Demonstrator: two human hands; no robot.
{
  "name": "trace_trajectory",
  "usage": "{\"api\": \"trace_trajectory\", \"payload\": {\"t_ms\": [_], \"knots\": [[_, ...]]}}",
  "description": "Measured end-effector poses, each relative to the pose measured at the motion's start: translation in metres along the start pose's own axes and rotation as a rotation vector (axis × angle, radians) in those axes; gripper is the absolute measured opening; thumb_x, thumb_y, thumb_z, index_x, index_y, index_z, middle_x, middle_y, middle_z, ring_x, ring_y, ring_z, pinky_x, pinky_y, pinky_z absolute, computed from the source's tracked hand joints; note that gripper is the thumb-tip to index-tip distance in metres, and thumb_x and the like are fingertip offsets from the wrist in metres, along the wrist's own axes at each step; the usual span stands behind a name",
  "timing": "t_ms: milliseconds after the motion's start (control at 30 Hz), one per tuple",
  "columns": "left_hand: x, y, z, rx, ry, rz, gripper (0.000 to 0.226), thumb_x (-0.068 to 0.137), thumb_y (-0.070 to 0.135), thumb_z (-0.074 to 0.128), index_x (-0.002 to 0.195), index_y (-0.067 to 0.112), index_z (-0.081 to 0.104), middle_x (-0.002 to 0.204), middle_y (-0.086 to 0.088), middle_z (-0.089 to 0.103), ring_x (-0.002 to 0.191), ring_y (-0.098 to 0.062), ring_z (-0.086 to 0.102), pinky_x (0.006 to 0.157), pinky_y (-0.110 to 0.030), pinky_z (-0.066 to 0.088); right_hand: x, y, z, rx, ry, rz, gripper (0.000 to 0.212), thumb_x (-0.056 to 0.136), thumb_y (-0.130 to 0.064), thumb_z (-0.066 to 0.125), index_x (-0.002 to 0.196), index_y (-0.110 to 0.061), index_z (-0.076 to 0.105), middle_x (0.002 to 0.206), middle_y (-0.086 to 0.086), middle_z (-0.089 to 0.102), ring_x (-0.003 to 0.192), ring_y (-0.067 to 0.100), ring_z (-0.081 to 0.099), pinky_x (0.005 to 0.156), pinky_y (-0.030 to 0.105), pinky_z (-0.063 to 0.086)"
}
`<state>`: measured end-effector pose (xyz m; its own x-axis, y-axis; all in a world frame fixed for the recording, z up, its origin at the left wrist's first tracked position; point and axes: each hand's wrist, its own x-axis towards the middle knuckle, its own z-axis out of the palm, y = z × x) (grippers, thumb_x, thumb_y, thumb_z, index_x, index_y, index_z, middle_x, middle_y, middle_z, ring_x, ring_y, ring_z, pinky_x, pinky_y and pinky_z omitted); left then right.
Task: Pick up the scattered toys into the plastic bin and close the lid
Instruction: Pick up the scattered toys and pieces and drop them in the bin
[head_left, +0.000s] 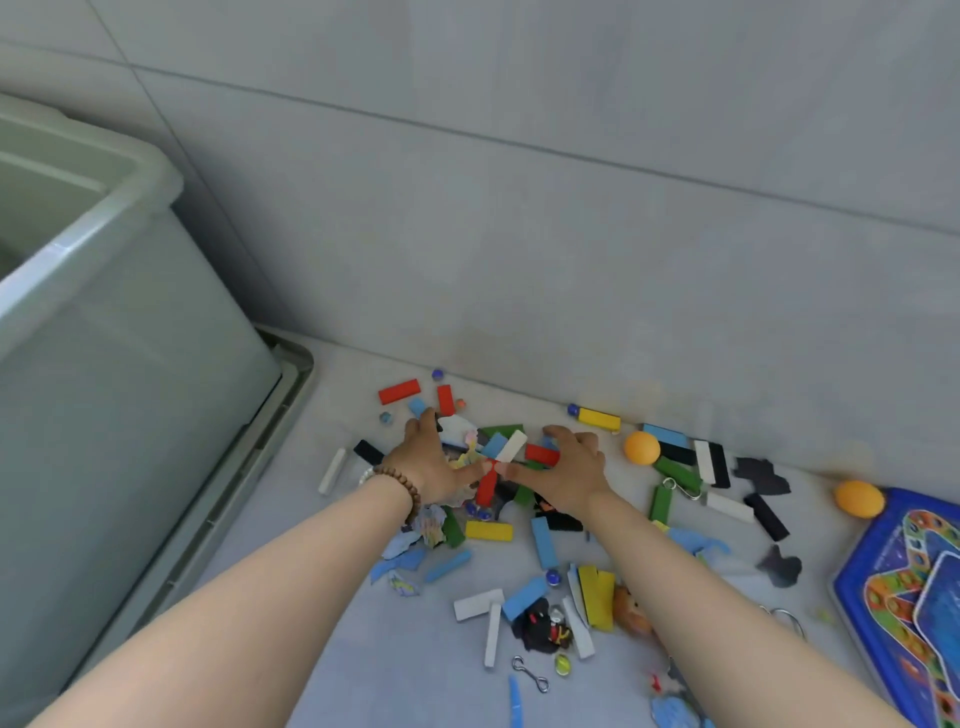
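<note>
Tight corner here: the wall (519, 234) runs right behind the toys, the plastic bin (130, 364) stands tall on the left, and a blue game board (904, 597) hems in the right edge. Bare floor (363, 654) shows only toward the camera. The left hand (431, 467) and right hand (563, 470) curl round a heap of blocks (506, 448) on the floor, thumbs almost meeting — red, blue, white and green pieces bunched between the palms. The bin stands open, left of the pile and apart from it.

plastic bin (130, 364) cut off at left edge; blue game board (878, 551) cut off at right
</note>
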<state>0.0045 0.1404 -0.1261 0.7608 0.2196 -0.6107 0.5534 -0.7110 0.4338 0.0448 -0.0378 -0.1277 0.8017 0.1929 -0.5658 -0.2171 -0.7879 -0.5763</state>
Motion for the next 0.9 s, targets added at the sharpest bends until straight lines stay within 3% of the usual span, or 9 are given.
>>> {"api": "trace_trajectory", "payload": {"t_ms": [100, 167, 333, 467, 567, 700, 800, 900], "knots": [[-0.002, -0.004, 0.002, -0.067, -0.01, 0.024, 0.116, 0.068, 0.045, 0.078, 0.149, 0.012, 0.001, 0.147, -0.008, 0.02, 0.131, -0.026, 0.039, 0.103, -0.034, 0.041, -0.002, 0.004, 0.001, 0.028, -0.013, -0.034, 0.078, 0.072, -0.045, 0.076, 0.137, -0.022, 0.039, 0.123, 0.005, 0.031, 0.129, 0.026, 0.03, 0.107, 0.032, 0.03], [-0.001, -0.011, 0.005, -0.117, 0.015, 0.03, 0.114, 0.062, 0.04, 0.083, 0.145, 0.011, 0.011, 0.141, -0.007, 0.029, 0.126, -0.025, 0.044, 0.1, -0.034, 0.043, -0.003, 0.008, 0.003, 0.051, -0.019, -0.044, 0.078, 0.07, -0.042, 0.078, 0.135, -0.022, 0.04, 0.115, 0.002, 0.031, 0.127, 0.025, 0.034, 0.106, 0.033, 0.033], [-0.001, -0.027, 0.017, -0.387, 0.111, 0.083, 0.078, 0.068, 0.022, 0.082, 0.124, 0.016, 0.028, 0.122, -0.004, 0.051, 0.106, -0.018, 0.055, 0.089, -0.028, 0.046, -0.004, 0.014, 0.008, 0.06, 0.012, -0.061, 0.084, 0.067, -0.041, 0.081, 0.135, -0.023, 0.037, 0.122, 0.004, 0.038, 0.124, 0.023, 0.036, 0.1, 0.035, 0.036], [0.001, -0.035, 0.019, -0.495, 0.129, 0.068, 0.062, 0.071, 0.031, 0.079, 0.106, 0.022, 0.028, 0.109, -0.003, 0.058, 0.097, -0.02, 0.061, 0.081, -0.042, 0.056, -0.004, 0.017, 0.012, -0.001, 0.028, -0.058, 0.079, 0.065, -0.047, 0.08, 0.13, -0.027, 0.04, 0.115, -0.003, 0.04, 0.121, 0.021, 0.038, 0.102, 0.037, 0.036], [-0.001, -0.036, 0.021, -0.602, 0.112, 0.062, 0.055, 0.078, 0.025, 0.074, 0.108, 0.019, 0.028, 0.101, 0.003, 0.055, 0.088, -0.014, 0.06, 0.07, -0.039, 0.059, -0.006, 0.015, 0.014, -0.113, 0.005, -0.066, 0.082, 0.062, -0.054, 0.078, 0.128, -0.03, 0.038, 0.124, -0.003, 0.042, 0.121, 0.02, 0.037, 0.099, 0.035, 0.032], [-0.006, -0.033, 0.023, -0.739, 0.091, 0.07, 0.049, 0.084, 0.012, 0.067, 0.113, 0.019, 0.028, 0.098, 0.006, 0.053, 0.08, -0.008, 0.06, 0.056, -0.024, 0.057, -0.009, 0.016, 0.017, -0.158, -0.002, -0.092, 0.074, 0.062, -0.053, 0.079, 0.122, -0.028, 0.043, 0.114, -0.004, 0.04, 0.116, 0.021, 0.036, 0.093, 0.032, 0.029], [-0.009, -0.032, 0.024, -0.819, 0.051, 0.036, 0.054, 0.083, 0.01, 0.068, 0.119, 0.021, 0.029, 0.102, 0.006, 0.05, 0.082, -0.009, 0.061, 0.06, -0.026, 0.057, -0.009, 0.019, 0.019, -0.159, -0.023, -0.101, 0.059, 0.064, -0.053, 0.077, 0.111, -0.028, 0.052, 0.109, -0.005, 0.037, 0.113, 0.019, 0.037, 0.089, 0.03, 0.028], [-0.009, -0.029, 0.025, -0.781, 0.054, 0.018, 0.056, 0.083, 0.015, 0.069, 0.127, 0.014, 0.036, 0.113, 0.001, 0.052, 0.096, -0.019, 0.061, 0.071, -0.036, 0.058, -0.008, 0.022, 0.02, -0.136, -0.017, -0.13, 0.049, 0.065, -0.052, 0.078, 0.099, -0.03, 0.051, 0.107, -0.006, 0.042, 0.109, 0.017, 0.042, 0.088, 0.029, 0.03]]}}
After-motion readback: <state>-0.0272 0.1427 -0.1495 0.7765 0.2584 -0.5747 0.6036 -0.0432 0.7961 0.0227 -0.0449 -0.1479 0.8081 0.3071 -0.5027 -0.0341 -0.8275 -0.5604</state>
